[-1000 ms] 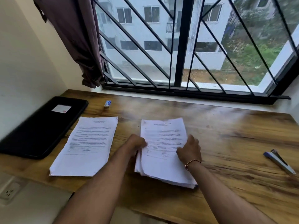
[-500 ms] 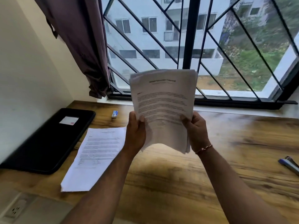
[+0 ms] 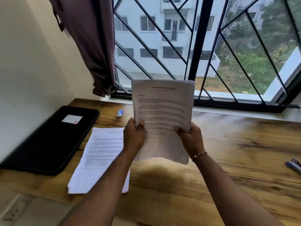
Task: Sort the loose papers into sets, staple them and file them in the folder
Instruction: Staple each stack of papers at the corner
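At the left of the frame a black folder (image 3: 48, 139) lies flat on the wooden bench (image 3: 228, 185), closed, with a white label (image 3: 72, 119) on its cover. Just right of it a flat set of papers (image 3: 101, 154) rests on the bench with its printed side up, one edge close beside the folder. Above that set, near the window sill, sits a small blue-and-white box (image 3: 120, 113).

In the middle of the frame the left grip (image 3: 133, 137) grasps the lower left edge of the held stack (image 3: 162, 111), thumb pressed on the front page and fingers curled behind. The stack stands upright, clear of the bench, with its printed face toward the camera. Its text is too blurred to read, the top corners bend back slightly and the bottom edge sags between the wrists.

The right grip (image 3: 190, 137) clasps the lower right edge of the same stack, thumb in front and fingers wrapped behind. A thin bracelet (image 3: 199, 154) circles that wrist.

At the far right edge a stapler (image 3: 294, 165) lies on the bench, partly cut off, well apart from the papers.
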